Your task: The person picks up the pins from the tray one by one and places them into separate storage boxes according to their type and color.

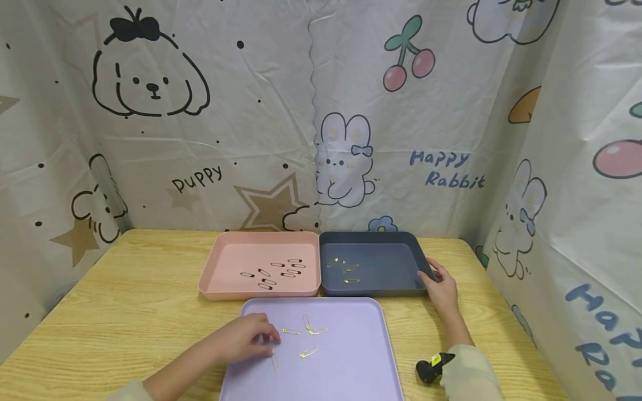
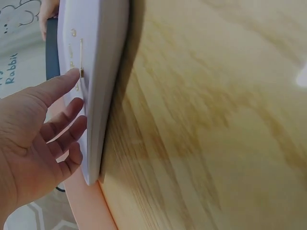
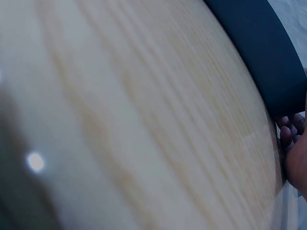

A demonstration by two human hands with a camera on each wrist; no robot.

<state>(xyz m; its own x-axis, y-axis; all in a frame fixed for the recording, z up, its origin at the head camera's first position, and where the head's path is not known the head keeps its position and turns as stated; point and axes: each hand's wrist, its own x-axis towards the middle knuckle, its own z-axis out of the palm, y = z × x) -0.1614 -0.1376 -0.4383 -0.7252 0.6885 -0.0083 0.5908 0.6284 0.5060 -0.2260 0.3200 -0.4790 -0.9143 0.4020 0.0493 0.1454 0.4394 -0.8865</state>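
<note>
My left hand [image 1: 249,337] is over the left part of the lilac tray [image 1: 351,379], thumb and fingers parted. Its thumb tip reaches the head of a gold safety pin [image 1: 274,361]; the left wrist view shows that safety pin [image 2: 81,57] by the thumb. Several more gold safety pins [image 1: 309,352] lie on this tray. My right hand [image 1: 442,291] grips the right side of the navy tray [image 1: 396,278], thumb over the rim and fingers outside. Gold safety pins [image 1: 352,281] lie in the navy tray. Only part of the right hand [image 3: 296,158] shows in the right wrist view.
A pink tray [image 1: 225,262] holding several dark safety pins [image 1: 264,272] stands against the navy tray's left side. Near the right sleeve, a small black object [image 1: 428,370] with a yellow mark sits on the wooden table [image 1: 150,289]. A printed curtain [image 1: 276,128] hangs behind and at both sides.
</note>
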